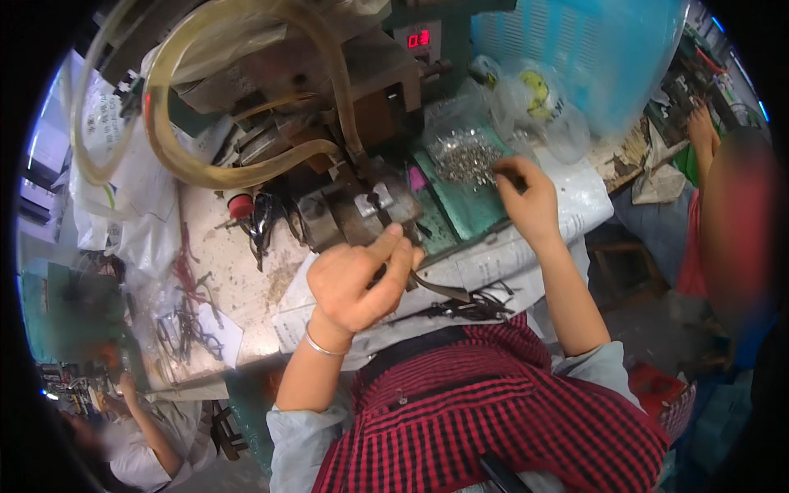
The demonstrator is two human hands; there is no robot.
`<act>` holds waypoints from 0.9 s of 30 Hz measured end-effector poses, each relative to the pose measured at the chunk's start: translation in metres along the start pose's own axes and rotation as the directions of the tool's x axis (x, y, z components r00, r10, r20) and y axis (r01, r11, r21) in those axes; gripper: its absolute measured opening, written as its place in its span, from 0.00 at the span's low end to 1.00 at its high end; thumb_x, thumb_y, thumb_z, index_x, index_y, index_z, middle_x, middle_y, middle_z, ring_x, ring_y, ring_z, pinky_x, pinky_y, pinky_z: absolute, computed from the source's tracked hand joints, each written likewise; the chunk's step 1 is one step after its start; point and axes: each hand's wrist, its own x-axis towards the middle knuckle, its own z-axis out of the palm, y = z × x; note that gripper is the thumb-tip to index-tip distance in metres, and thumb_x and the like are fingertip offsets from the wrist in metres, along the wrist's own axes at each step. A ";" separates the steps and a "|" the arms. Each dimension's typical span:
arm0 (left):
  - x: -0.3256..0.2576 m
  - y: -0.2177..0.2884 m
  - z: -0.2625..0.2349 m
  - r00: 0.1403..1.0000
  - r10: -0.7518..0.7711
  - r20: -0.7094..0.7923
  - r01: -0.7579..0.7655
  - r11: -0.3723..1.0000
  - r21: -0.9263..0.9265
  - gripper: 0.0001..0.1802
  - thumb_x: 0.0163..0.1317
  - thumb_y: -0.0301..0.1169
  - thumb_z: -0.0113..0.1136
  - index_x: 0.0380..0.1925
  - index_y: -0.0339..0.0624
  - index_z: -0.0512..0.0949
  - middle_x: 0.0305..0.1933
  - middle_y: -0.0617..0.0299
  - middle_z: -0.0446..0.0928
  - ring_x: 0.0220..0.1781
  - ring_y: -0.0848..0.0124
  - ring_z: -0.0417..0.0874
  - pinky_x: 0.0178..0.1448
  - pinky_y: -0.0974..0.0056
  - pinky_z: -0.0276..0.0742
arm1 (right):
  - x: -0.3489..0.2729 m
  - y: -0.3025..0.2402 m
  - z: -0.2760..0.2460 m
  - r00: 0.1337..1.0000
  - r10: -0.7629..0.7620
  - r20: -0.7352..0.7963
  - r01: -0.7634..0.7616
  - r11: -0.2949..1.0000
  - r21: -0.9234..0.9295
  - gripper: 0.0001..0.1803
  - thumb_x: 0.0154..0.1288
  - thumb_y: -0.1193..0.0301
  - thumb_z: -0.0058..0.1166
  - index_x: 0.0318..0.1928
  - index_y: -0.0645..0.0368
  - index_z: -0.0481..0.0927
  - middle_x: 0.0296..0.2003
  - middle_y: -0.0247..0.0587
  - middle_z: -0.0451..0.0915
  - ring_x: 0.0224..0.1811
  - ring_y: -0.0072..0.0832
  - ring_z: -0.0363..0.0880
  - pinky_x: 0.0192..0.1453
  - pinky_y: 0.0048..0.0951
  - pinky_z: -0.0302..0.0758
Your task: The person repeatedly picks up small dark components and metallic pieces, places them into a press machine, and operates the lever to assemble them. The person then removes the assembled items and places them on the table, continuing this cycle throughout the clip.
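We bend our left hand [357, 279] in from the near edge, wrist cocked and bangled, fingers curled with the thumb and forefinger pinched together right at the metal press head [362, 209]; a dark strap [448, 289] runs out from under this hand toward the right, so the hand looks closed on it, though the contact itself is hidden. Our right hand [526, 197] reaches farther and to the right, forearm stretched out, its fingertips drawn together at the edge of a pile of small silver rivets [466, 160]; we cannot tell whether a rivet is pinched between them. The rivets lie in an open clear bag [460, 123] on a green tray [468, 205] just right of the press. More clear bags [534, 103] sit beyond, against a blue crate [575, 49]. Near our lap lies a loose heap of dark straps [472, 308] on white paper [493, 267].
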 end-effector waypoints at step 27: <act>-0.107 -0.231 0.050 0.475 -0.869 0.139 0.622 0.443 0.646 0.14 0.60 0.43 0.71 0.42 0.50 0.89 0.49 0.60 0.84 0.57 0.54 0.80 0.56 0.49 0.80 | 0.010 0.008 0.044 0.997 0.064 -0.034 -0.061 0.995 0.080 0.10 0.71 0.76 0.58 0.50 0.65 0.85 0.41 0.41 0.87 0.46 0.26 0.84 0.55 0.26 0.77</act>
